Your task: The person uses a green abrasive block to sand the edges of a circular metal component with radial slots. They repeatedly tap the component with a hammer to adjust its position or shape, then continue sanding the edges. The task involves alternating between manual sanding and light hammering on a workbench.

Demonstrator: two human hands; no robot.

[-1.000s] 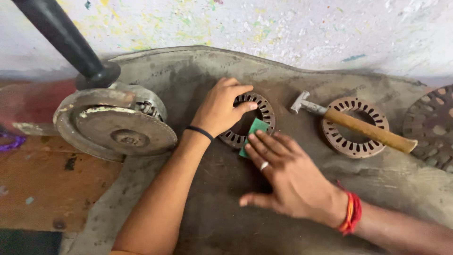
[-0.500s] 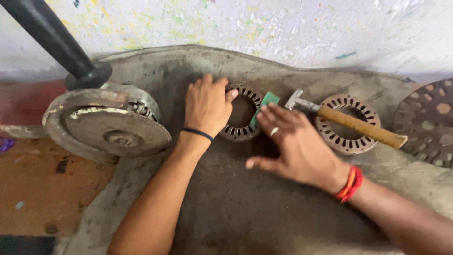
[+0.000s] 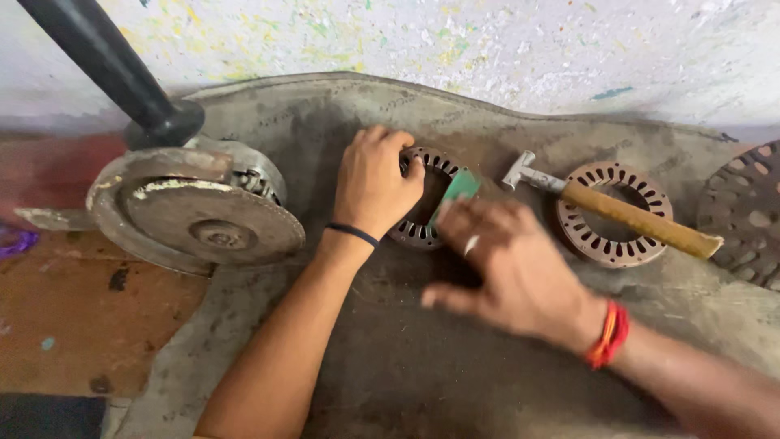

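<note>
A slotted metal ring (image 3: 429,167), rusty brown, lies on the grey worn mat (image 3: 455,374) near the wall. My left hand (image 3: 374,180) rests on its left side, fingers curled over the rim, holding it down. My right hand (image 3: 504,268) sits just below and right of the ring, blurred, pinching a small green piece (image 3: 461,187) against the ring's right edge. A black band circles my left wrist, red and orange threads my right wrist.
A hammer (image 3: 617,207) with a wooden handle lies across a second slotted ring (image 3: 615,244) to the right. A perforated round plate (image 3: 747,211) shows at the right edge. A heavy disc-shaped machine (image 3: 195,215) with a black pole (image 3: 106,65) stands at the left.
My right hand with the green piece has moved from the ring's lower right up to its right edge. The left hand has stayed on the ring. The view has shifted a little.
</note>
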